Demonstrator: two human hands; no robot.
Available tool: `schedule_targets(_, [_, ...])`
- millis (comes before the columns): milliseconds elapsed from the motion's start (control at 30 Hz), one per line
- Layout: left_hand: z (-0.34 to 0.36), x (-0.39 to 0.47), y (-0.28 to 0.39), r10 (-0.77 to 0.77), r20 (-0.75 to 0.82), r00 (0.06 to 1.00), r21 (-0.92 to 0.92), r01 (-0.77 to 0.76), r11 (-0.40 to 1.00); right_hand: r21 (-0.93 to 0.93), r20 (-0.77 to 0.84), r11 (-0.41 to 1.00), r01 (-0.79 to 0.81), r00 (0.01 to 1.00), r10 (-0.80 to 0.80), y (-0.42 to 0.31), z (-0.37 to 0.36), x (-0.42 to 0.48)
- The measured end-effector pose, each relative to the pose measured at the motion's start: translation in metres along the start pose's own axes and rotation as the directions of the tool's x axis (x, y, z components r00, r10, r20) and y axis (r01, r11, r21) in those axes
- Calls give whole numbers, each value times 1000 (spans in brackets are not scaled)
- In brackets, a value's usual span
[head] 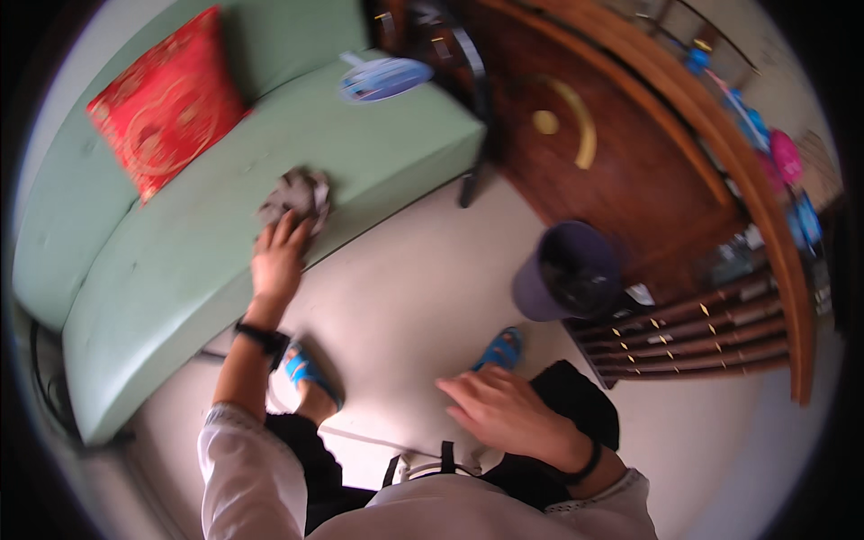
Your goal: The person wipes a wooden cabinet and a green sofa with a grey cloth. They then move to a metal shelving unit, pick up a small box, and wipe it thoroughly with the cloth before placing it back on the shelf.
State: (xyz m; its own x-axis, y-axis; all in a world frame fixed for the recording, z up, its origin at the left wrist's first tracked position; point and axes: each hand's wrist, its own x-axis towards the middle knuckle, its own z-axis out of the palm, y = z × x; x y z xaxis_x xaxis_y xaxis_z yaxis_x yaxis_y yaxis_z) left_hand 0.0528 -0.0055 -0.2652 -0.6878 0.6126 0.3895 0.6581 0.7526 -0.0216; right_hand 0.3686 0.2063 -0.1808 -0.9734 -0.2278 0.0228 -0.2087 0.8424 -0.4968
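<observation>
My left hand (280, 260) reaches to the front part of a pale green sofa (182, 236), its fingers on a crumpled grey-brown cloth (295, 196). The cloth lies on the seat, and the fingertips overlap its near edge; whether they grip it is hard to tell. Over my right knee my right hand (496, 405) hangs with nothing in it, its fingers loosely extended. A red cushion with gold patterns (172, 111) leans against the sofa's back. Farther along the seat lies a blue and white hand fan (385, 77), blurred.
A purple waste bin (540, 280) with a dark liner stands on the floor right of the sofa, beside a reddish-brown wooden desk (648, 182). A black curved chair part (476, 74) rises between sofa and desk. My feet in blue sandals (304, 368) are on the pale floor.
</observation>
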Motion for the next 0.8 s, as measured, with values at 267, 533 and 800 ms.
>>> schedule_targets(267, [-13,-56,-22,-267,57,962,-19,269,963,-97,-6,994,-55,999,54,26,2,-14])
schedule_targets(533, [-7,-94,-111,-672,3,740,-429,608,668,-37,-116,995,-97,989,93,40,-2,-34])
schedule_targets(800, [-64,-39,21,-441,417,795,-908,385,-163,128,-247,978,-164,950,191,54,-1,-40])
